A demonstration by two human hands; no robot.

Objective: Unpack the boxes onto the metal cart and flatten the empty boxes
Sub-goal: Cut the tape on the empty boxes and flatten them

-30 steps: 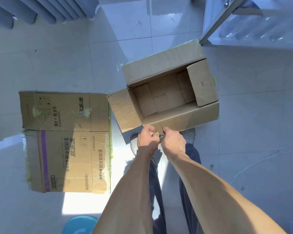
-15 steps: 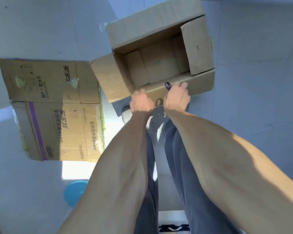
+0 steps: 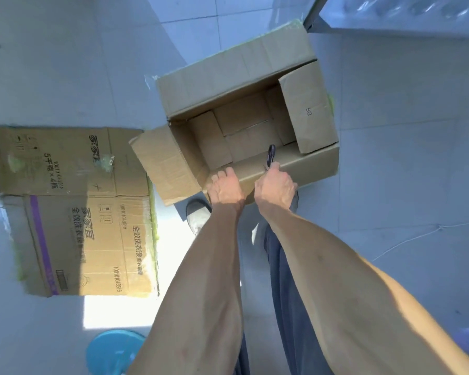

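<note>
Cardboard box (image 3: 244, 123) stands open on the tiled floor (image 3: 390, 158) right in front of your feet, its four flaps up or folded out and only its bare bottom panels showing inside. Your left hand (image 3: 226, 186) rests on the near flap with the fingers curled over its edge. Your right hand (image 3: 276, 185) is closed around a small dark tool (image 3: 270, 155), whose tip points up over the same flap. Half a second ago both hands sat lower on that flap and the tool lay almost flat against it; now it stands more upright. A second ago your hands were together below the box, working on the tool between them.

Left of the box, two flattened cartons (image 3: 71, 207) lie side by side on the floor, printed faces up, one with a purple stripe, both edged with green tape. They lie as they did before. Your shoe (image 3: 198, 216) shows between the cartons and the box. A round blue thing (image 3: 111, 353) sits at the bottom edge. At the top right, a corner of the metal cart (image 3: 314, 20) comes into view, just beyond the box. A thin cord (image 3: 406, 240) trails across the tiles to your right, and a bright patch of sunlight falls beside the cartons.
</note>
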